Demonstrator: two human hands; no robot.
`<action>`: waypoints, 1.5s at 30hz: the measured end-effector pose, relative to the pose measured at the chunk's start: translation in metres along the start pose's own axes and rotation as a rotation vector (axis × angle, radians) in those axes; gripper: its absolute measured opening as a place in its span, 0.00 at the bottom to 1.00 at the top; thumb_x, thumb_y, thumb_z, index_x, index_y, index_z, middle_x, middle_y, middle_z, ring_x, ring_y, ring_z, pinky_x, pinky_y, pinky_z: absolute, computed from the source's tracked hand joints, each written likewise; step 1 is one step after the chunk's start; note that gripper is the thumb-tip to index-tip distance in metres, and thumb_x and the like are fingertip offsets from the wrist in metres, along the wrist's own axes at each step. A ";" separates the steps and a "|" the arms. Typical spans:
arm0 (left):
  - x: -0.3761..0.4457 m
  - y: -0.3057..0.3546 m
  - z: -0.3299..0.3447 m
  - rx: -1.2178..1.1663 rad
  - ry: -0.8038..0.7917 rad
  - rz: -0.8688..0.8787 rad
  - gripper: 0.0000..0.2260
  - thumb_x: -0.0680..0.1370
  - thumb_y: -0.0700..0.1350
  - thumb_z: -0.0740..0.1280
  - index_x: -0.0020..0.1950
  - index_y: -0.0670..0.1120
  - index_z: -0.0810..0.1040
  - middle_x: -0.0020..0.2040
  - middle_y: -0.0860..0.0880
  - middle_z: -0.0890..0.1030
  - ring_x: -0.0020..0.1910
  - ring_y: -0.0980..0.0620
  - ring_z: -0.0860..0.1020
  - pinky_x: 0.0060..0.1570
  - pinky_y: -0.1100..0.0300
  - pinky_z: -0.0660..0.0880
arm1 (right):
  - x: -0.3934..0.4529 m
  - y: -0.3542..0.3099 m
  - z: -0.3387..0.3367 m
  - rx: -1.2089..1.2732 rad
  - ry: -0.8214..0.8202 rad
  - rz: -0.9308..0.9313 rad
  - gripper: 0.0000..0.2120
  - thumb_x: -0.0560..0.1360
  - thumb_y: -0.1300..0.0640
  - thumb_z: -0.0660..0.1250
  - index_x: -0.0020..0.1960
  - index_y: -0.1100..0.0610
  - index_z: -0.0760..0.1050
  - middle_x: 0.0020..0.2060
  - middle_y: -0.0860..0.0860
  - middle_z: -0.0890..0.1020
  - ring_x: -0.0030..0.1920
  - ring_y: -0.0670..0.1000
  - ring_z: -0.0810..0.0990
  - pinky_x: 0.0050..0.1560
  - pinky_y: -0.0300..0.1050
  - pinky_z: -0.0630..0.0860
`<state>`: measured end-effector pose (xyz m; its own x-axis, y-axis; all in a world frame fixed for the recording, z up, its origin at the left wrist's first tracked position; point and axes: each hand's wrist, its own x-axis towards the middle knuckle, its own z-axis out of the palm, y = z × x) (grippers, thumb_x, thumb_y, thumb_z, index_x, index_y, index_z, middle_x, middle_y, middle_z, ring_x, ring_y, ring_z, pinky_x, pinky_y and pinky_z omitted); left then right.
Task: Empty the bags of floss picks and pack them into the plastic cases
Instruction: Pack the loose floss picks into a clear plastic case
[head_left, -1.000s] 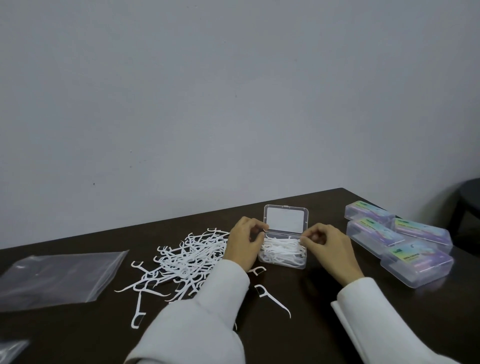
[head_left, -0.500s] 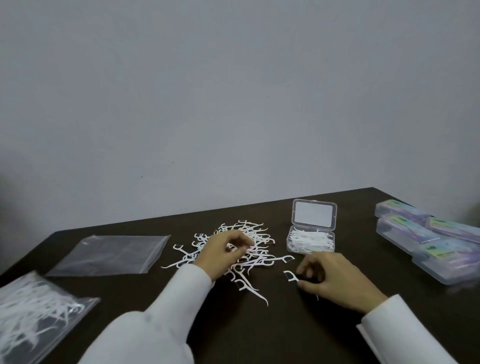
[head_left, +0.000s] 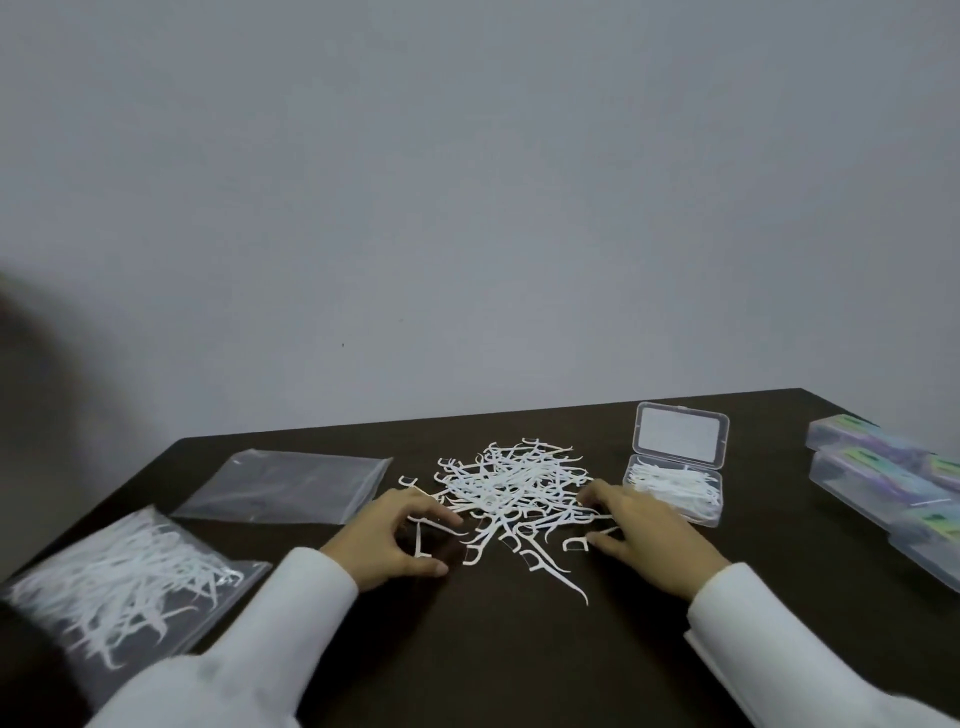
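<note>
Flanking floss picks (head_left: 511, 486), both hands (head_left: 387, 540) spread

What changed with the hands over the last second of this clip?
Both hands left the open case. The left hand and right hand now rest, fingers spread, on either side of the loose pile of floss picks; the right no longer pinches a pick. The case stays open, part filled; the bags and closed cases look untouched.

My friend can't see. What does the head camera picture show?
Two hands, left hand and right hand, reach into a pile of white floss picks on a dark table. An open plastic case holds picks; a full bag lies left.
</note>
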<state>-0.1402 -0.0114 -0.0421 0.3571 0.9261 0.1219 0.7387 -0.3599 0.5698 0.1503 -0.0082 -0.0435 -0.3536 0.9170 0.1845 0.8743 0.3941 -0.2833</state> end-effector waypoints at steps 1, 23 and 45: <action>-0.001 -0.001 -0.001 0.018 0.017 -0.011 0.17 0.66 0.49 0.77 0.51 0.62 0.77 0.56 0.59 0.74 0.58 0.63 0.69 0.56 0.71 0.66 | 0.003 -0.001 0.001 -0.014 0.007 0.010 0.16 0.77 0.52 0.63 0.64 0.50 0.66 0.62 0.48 0.74 0.62 0.48 0.73 0.61 0.42 0.70; 0.019 0.027 0.040 -0.391 0.158 -0.025 0.14 0.71 0.36 0.73 0.49 0.52 0.78 0.49 0.49 0.77 0.45 0.57 0.78 0.52 0.63 0.76 | 0.014 -0.023 0.018 0.178 0.037 -0.058 0.17 0.70 0.49 0.71 0.57 0.47 0.72 0.52 0.42 0.77 0.54 0.42 0.76 0.58 0.45 0.74; 0.026 0.023 0.043 0.155 0.059 0.245 0.27 0.73 0.29 0.58 0.66 0.53 0.74 0.66 0.56 0.72 0.65 0.60 0.67 0.65 0.71 0.59 | 0.010 -0.016 0.006 -0.014 0.000 -0.091 0.13 0.74 0.45 0.66 0.55 0.50 0.76 0.45 0.44 0.75 0.49 0.45 0.75 0.50 0.40 0.73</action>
<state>-0.0892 -0.0007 -0.0611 0.5052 0.8129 0.2899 0.7145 -0.5823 0.3877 0.1305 -0.0055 -0.0429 -0.4321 0.8773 0.2091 0.8428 0.4753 -0.2524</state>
